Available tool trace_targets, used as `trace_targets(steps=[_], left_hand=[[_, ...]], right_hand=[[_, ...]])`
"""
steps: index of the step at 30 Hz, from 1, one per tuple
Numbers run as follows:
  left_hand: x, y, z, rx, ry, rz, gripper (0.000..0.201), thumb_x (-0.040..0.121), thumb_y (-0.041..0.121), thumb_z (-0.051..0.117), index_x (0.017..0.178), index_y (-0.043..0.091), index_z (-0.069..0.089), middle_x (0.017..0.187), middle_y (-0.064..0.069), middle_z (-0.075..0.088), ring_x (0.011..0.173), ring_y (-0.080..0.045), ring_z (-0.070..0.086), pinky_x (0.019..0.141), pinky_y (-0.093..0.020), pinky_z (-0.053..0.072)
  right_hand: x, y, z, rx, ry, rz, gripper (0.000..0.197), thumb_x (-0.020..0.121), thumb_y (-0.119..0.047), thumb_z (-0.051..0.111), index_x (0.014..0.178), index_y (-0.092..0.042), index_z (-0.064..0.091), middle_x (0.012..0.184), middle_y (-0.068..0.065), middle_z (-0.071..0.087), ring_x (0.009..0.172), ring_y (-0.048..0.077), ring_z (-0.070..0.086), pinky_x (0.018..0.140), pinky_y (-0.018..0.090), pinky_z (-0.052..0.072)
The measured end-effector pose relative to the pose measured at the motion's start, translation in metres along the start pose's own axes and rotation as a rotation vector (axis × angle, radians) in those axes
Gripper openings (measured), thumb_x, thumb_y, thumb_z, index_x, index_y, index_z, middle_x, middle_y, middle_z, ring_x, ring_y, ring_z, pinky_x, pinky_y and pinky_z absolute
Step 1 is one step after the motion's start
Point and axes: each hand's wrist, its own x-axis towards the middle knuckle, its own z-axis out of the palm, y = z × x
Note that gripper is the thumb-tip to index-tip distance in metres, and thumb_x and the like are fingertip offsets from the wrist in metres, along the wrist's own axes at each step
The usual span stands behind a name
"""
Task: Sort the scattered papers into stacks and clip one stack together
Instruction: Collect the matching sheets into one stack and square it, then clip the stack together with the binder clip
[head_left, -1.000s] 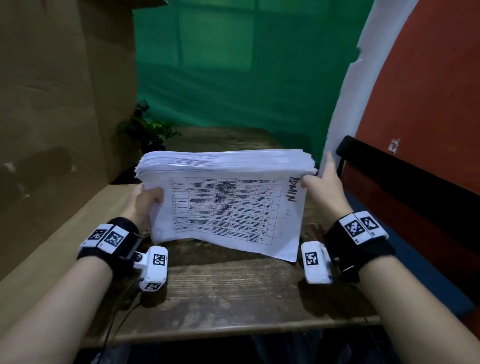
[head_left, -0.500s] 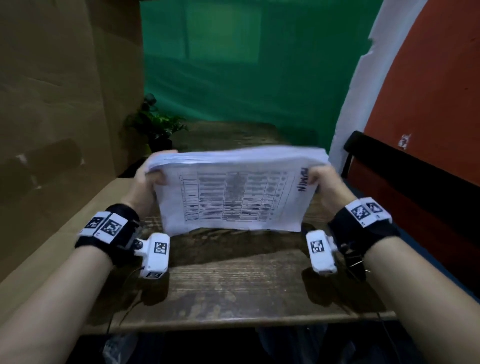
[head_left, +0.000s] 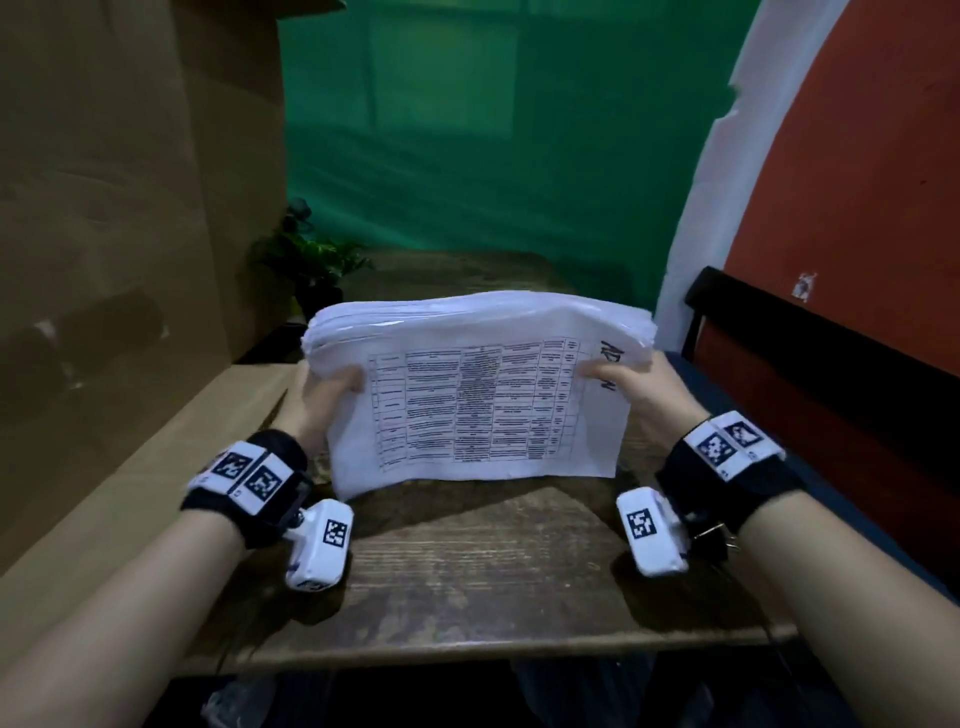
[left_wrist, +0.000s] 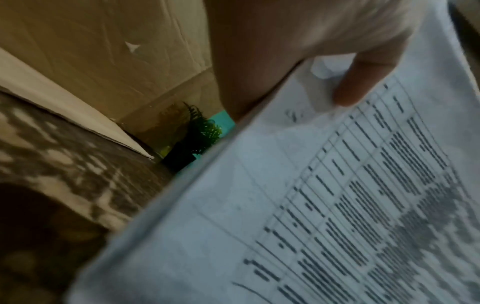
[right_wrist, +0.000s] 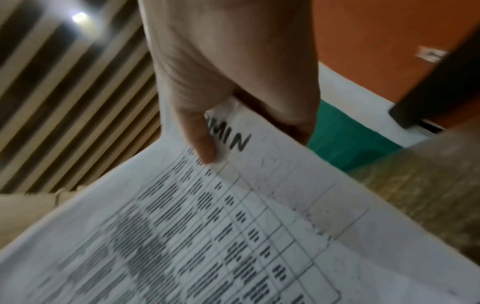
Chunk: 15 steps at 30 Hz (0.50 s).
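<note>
A thick stack of white papers (head_left: 478, 395) with a printed table and handwritten "ADMIN" on the facing sheet stands upright on its long edge on the wooden table (head_left: 467, 582). My left hand (head_left: 324, 395) grips its left side, thumb on the front sheet. My right hand (head_left: 631, 387) grips the right side, thumb over the handwriting. The left wrist view has my left thumb (left_wrist: 363, 82) pressing the stack of papers (left_wrist: 311, 205). In the right wrist view, my right thumb (right_wrist: 200, 135) lies on the stack of papers (right_wrist: 233, 226) beside "MIN". A black binder clip (head_left: 714, 540) lies under my right wrist.
A small potted plant (head_left: 311, 265) stands at the table's back left, next to a large cardboard wall (head_left: 130, 234). A green sheet (head_left: 493, 130) hangs behind. A dark rail (head_left: 831, 364) and orange wall (head_left: 857, 182) close off the right side.
The stack has come down from the air onto its lower edge on the table. My right fingers, held straight a second ago, now clasp the stack's right side.
</note>
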Motion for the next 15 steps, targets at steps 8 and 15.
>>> trace_targets(steps=[8, 15], left_hand=[[0.023, 0.001, -0.011, -0.11, 0.015, -0.095, 0.014, 0.061, 0.013, 0.057, 0.074, 0.012, 0.062, 0.07, -0.008, 0.062, 0.071, -0.027, 0.059, 0.072, -0.04, 0.048], [0.027, -0.005, -0.005, -0.069, 0.07, -0.266, 0.016, 0.072, 0.018, 0.06, 0.088, 0.013, 0.06, 0.087, -0.009, 0.068, 0.075, -0.023, 0.062, 0.078, -0.038, 0.051]], right_hand=[[0.0, -0.007, -0.003, 0.21, 0.017, -0.087, 0.033, 0.08, -0.01, 0.073, 0.112, -0.006, 0.069, 0.113, 0.015, 0.071, 0.108, 0.034, 0.066, 0.099, 0.055, 0.049], [-0.008, -0.001, 0.01, 0.179, -0.02, 0.012, 0.032, 0.088, -0.009, 0.068, 0.119, -0.002, 0.064, 0.11, 0.009, 0.073, 0.103, 0.025, 0.07, 0.09, 0.043, 0.054]])
